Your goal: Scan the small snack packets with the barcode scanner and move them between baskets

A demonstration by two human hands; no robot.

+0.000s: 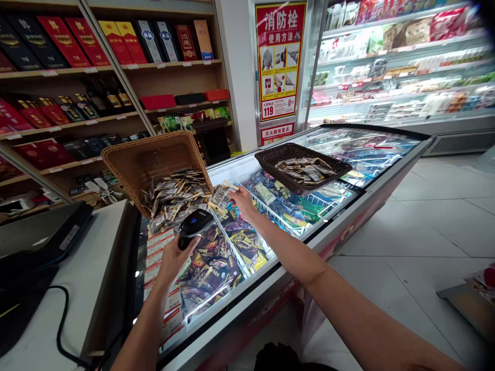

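My left hand (176, 257) is wrapped round the handle of a black barcode scanner (196, 221), its head pointing up and to the right. In my right hand (243, 202) a small clear snack packet (220, 197) is pinched by its edge, just right of the scanner. Behind the scanner a tan wicker basket (154, 147) leans tilted towards me, with many similar packets (181, 193) spread in its lower part. Farther right, a dark brown basket (266, 157) holds more such packets (307, 170). Both baskets rest on the glass top of a chest freezer (209, 314).
Through the freezer glass show wrapped ice creams (216, 263) in wire baskets. Price labels (158, 257) line its left side. A counter (96, 257) with a black device and cable (64, 309) stands at the left. Shelves (170, 64) of boxes and a refrigerated display (402, 67) lie behind.
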